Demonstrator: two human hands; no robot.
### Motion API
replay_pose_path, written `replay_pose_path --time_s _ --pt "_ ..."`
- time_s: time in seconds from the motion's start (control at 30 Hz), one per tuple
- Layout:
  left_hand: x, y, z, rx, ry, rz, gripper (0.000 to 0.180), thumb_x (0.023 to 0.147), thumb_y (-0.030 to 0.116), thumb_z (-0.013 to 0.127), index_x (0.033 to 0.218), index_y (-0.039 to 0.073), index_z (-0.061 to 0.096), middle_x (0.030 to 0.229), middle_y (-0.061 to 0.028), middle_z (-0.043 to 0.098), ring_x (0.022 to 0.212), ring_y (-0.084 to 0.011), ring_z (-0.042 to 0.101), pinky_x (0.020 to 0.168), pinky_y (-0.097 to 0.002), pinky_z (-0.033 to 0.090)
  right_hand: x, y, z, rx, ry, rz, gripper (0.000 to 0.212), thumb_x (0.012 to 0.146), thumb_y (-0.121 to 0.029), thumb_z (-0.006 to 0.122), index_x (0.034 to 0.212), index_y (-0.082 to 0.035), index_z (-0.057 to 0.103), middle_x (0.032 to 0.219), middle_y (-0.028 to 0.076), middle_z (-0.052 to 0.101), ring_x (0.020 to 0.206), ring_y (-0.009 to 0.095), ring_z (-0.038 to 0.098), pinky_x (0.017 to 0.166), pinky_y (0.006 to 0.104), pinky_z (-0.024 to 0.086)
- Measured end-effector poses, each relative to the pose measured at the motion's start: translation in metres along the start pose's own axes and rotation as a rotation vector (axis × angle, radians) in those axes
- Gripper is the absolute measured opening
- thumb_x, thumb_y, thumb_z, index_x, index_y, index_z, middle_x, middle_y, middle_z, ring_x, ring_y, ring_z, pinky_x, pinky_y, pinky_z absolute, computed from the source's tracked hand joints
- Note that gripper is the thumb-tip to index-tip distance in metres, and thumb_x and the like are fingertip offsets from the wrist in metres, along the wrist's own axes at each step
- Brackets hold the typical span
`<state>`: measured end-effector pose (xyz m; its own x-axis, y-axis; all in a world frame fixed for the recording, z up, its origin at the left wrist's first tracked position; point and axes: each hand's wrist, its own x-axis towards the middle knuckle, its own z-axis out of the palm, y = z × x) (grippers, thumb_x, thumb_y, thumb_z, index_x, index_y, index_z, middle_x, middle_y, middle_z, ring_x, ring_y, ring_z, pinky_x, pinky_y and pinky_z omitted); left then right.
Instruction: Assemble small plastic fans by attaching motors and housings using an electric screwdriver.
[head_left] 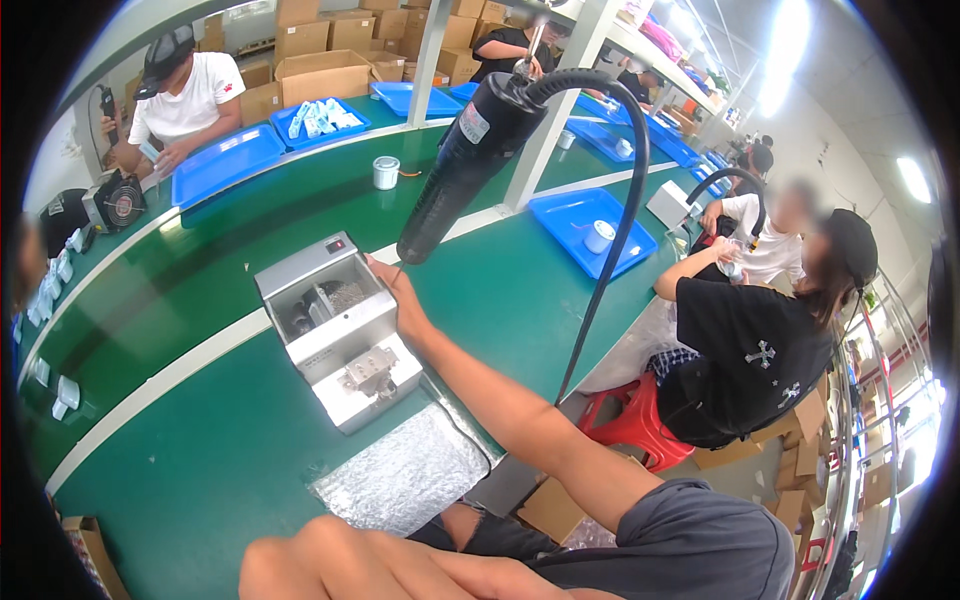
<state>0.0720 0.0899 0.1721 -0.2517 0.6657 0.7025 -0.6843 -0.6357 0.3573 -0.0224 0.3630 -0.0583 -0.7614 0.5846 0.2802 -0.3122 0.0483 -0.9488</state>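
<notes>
My right hand (399, 297) reaches across the bench and rests against the far right side of a grey metal screw feeder (335, 330). Its fingers curl round the housing and are partly hidden behind it. The feeder has an open hopper and a small metal block at its near end. Above hangs a black electric screwdriver (462, 165), its tip just over my right hand. Close at the bottom, my left hand (390, 570) is large in view, with bent knuckles and fingers together; whatever it may hold is hidden. A silvery bubble-wrap sheet (405, 470) lies between hand and feeder.
A white cylindrical part (386, 172) with a wire stands on the green belt (200, 260). To the right, a blue tray (570, 215) holds another white part. A black cable (610, 270) loops down beside it. Co-workers sit along the line, one on a red stool (630, 425).
</notes>
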Motion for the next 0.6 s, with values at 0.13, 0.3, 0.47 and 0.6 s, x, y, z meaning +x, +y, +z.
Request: replay_pose_path --time_s 0.13,0.3,0.47,0.6 --pt "0.002 0.001 0.0 -0.002 -0.043 -0.057 0.042 0.086 0.018 0.063 0.048 0.006 0.051 0.041 -0.0025 0.039 0.036 -0.0156 0.039 0.085 -0.0516 0.056 0.004 0.011 -0.006 -0.021 -0.011 -0.027 0.055 0.11 -0.048 0.045 0.087 0.0 0.059 0.078 0.002 0.056 0.076 0.011 0.046 0.07 0.0326 0.041" --pt "0.003 0.005 0.001 0.007 -0.044 -0.11 0.044 0.089 0.019 0.063 0.049 0.005 0.051 0.041 -0.0039 0.04 0.036 -0.0162 0.039 0.087 -0.0536 0.056 0.005 0.014 -0.003 -0.045 0.011 -0.063 0.057 0.11 -0.049 0.045 0.083 0.001 0.053 0.07 0.002 0.051 0.071 0.012 0.044 0.067 0.0347 0.04" --pt "0.0 0.006 0.005 -0.005 0.023 -0.088 0.044 0.089 0.019 0.063 0.049 0.004 0.052 0.041 -0.0049 0.04 0.036 -0.0168 0.039 0.086 -0.0524 0.056 0.007 0.013 -0.011 -0.013 -0.059 -0.006 0.051 0.107 -0.05 0.051 0.104 -0.001 0.063 0.085 -0.002 0.059 0.08 0.007 0.051 0.073 0.0275 0.044" --pt "0.002 0.006 0.001 -0.067 -0.006 -0.143 0.042 0.088 0.019 0.065 0.05 0.003 0.055 0.042 -0.0053 0.042 0.036 -0.0169 0.039 0.084 -0.0497 0.055 0.005 0.004 -0.001 0.058 -0.017 0.006 0.056 0.11 -0.049 0.045 0.087 0.0 0.06 0.074 0.001 0.052 0.075 0.01 0.045 0.071 0.0317 0.042"
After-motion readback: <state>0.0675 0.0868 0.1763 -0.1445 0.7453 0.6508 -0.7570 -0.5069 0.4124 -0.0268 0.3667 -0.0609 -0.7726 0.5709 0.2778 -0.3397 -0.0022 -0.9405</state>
